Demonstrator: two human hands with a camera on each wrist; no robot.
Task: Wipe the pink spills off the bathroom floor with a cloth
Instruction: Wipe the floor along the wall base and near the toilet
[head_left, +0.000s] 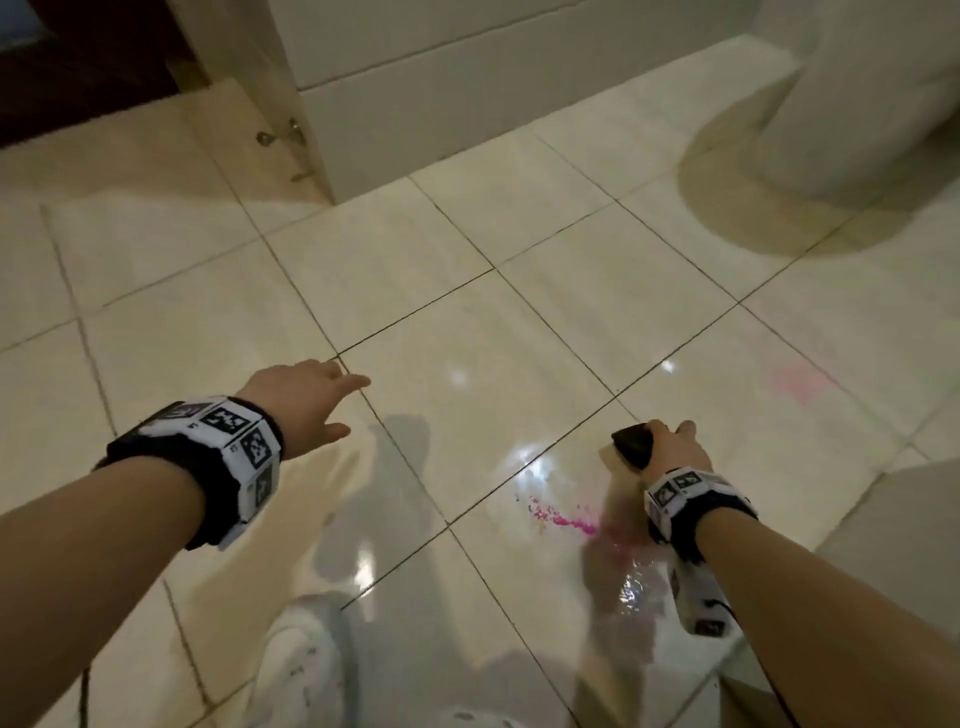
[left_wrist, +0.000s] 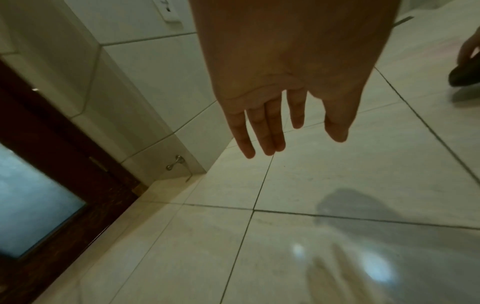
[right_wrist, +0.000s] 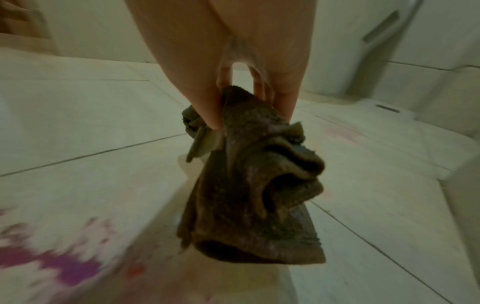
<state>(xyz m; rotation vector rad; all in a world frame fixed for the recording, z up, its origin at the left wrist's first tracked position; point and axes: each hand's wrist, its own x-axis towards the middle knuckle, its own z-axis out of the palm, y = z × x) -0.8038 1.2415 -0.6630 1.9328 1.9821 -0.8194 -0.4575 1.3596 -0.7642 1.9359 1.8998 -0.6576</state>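
Observation:
My right hand (head_left: 670, 447) pinches a dark brown cloth (head_left: 632, 444) between thumb and fingers, and the cloth (right_wrist: 254, 185) hangs bunched just above the tiles. A bright pink spill (head_left: 566, 519) lies on the wet floor just behind and left of that hand; it shows blurred as the pink spill (right_wrist: 64, 265) in the right wrist view. A fainter pink smear (head_left: 797, 382) sits further right, nearer the toilet. My left hand (head_left: 306, 402) hovers over the floor with straight fingers (left_wrist: 270, 131), holding nothing.
A white toilet base (head_left: 852, 114) stands at the back right. A tiled wall corner (head_left: 317, 104) with a metal door stop (head_left: 280, 134) and a dark wooden door (left_wrist: 52, 164) are at the back left. My white shoe (head_left: 301, 665) is at the bottom.

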